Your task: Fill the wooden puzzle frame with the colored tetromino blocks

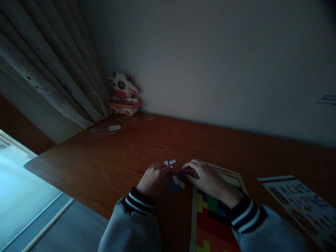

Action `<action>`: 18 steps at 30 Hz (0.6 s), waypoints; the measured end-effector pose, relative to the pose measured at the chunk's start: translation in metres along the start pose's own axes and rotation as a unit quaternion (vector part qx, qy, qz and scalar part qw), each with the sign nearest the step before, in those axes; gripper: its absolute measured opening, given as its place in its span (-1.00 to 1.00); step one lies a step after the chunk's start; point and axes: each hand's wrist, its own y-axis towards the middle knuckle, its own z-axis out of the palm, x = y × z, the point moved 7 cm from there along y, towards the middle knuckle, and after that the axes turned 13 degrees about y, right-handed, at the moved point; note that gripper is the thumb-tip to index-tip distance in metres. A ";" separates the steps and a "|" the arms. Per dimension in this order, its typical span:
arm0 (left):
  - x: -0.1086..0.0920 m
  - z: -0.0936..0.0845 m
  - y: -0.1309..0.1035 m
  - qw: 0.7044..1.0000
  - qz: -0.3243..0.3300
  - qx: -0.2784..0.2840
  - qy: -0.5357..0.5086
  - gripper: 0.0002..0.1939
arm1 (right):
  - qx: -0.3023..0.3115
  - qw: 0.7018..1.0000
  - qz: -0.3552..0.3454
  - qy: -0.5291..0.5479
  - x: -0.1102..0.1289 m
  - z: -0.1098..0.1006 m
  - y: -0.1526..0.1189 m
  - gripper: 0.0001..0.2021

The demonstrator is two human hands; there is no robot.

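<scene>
My right hand point(207, 178) reaches over the upper left of a framed puzzle board point(194, 217), its thumb and fingers closed on a small purple piece point(183, 172). Just left of it, my left hand point(155, 177) rests low over the table with its fingers curved down near the loose pieces; its fingertips are too dark to tell whether they hold anything. Between the hands lie a blue piece point(173, 187) and a white piece point(179, 182). More small white pieces point(172, 162) lie beyond my left fingers. Red, yellow, green and blue pieces fill much of the board.
A printed sheet point(301, 203) lies at the right on the brown table point(147, 140). A cow-shaped toy point(123, 92) stands at the back left near the curtain point(52, 63). Clear plastic with a white label point(114, 128) lies before it. The table's edge runs along the left.
</scene>
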 end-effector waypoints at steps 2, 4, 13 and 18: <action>0.000 0.000 0.000 1.000 0.000 -0.003 0.002 -0.79 | 0.015 1.000 -0.003 -0.019 -0.003 0.002 -0.002 -0.84; -0.001 0.001 0.000 1.000 0.002 -0.005 0.005 -0.79 | 0.029 0.999 -0.007 -0.027 -0.006 0.005 -0.003 -0.82; -0.005 0.000 0.002 1.000 0.015 0.020 0.014 -0.78 | 0.047 0.997 0.055 0.027 -0.017 0.008 0.009 -0.86; -0.005 0.001 0.003 0.999 0.011 0.025 0.018 -0.77 | 0.057 0.993 0.083 0.062 -0.022 0.010 0.013 -0.85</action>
